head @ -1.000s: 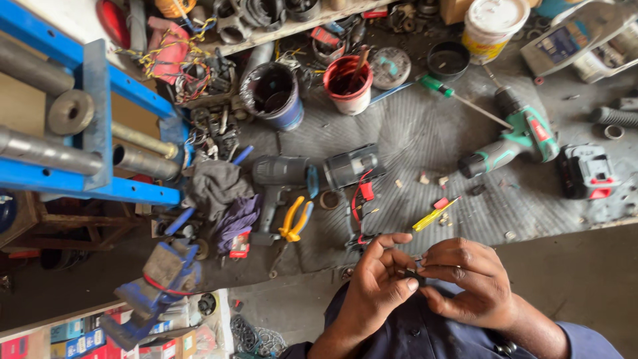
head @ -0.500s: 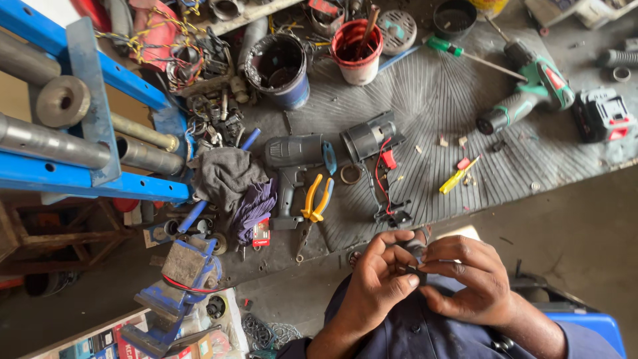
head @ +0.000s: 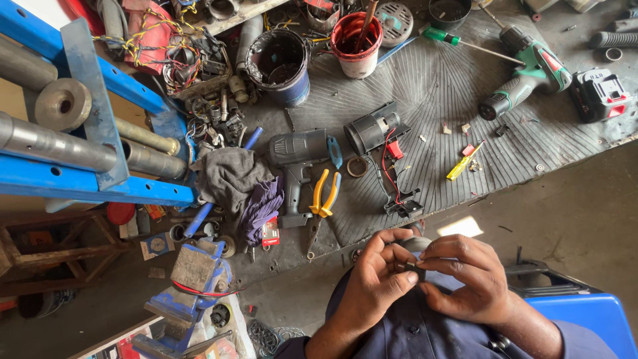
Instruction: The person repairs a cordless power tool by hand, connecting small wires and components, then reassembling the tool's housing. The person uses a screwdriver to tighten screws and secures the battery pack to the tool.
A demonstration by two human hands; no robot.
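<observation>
Both hands dropped lower in view, off the bench (head: 465, 73). Left hand (head: 374, 282) and right hand (head: 465, 279) pinch small dark metal part (head: 413, 267) close to chest, steadied for fine work.

My left hand (head: 375, 282) and my right hand (head: 465, 279) meet low in the view, pinching a small part (head: 413, 268) between them, too hidden to name, perhaps a switch. At twelve o'clock from my hands the opened drill housing (head: 379, 129) lies on the ribbed mat (head: 452, 86). The pliers (head: 323, 199) lie at eleven, the cordless drill (head: 528, 76) at one, the vise (head: 193, 279) at nine.
</observation>
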